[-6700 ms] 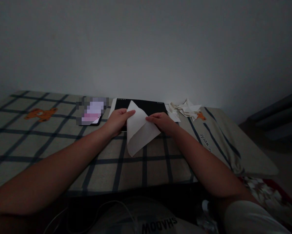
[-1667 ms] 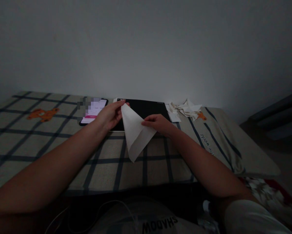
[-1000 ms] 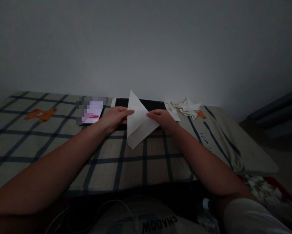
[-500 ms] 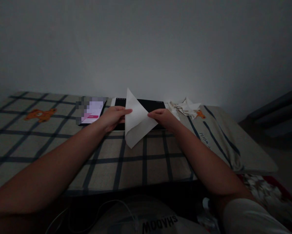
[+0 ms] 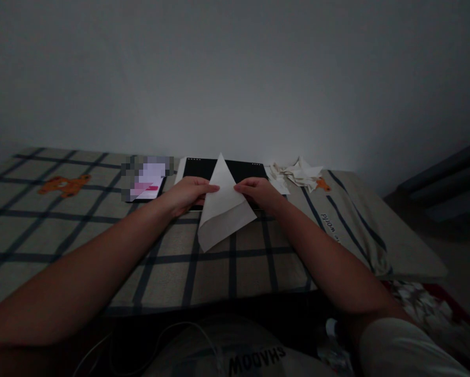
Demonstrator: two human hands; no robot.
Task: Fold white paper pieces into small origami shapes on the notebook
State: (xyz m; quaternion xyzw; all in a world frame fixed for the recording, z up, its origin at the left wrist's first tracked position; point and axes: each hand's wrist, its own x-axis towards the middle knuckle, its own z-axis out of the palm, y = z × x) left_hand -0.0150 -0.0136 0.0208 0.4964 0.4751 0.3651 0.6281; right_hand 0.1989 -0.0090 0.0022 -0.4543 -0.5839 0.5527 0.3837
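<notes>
A sheet of white paper (image 5: pixel 222 209), folded into a pointed cone-like shape, is held up between my hands with its tip upward. My left hand (image 5: pixel 193 193) pinches its left edge, thumb on the near face. On the opposite edge, my right hand (image 5: pixel 258 191) grips the paper between thumb and fingers. Behind it lies a black flat pad (image 5: pixel 199 167) with a pale border, partly covered by the paper and both hands. Just right of my right hand sit folded white paper pieces (image 5: pixel 299 173).
A lit phone or tablet (image 5: pixel 148 180) lies left of the pad. A checked cloth (image 5: pixel 160 272) covers the table against a grey wall (image 5: pixel 235 78). Crumpled paper (image 5: pixel 419 303) fills something red below at right, near a clear bottle (image 5: pixel 335 348). A white cable (image 5: pixel 187 324) hangs at my lap.
The paper has tilted and come slightly lower and nearer; its tip has moved right and it looks narrower, more closed. Both hands have shifted only a little and still grip it.
</notes>
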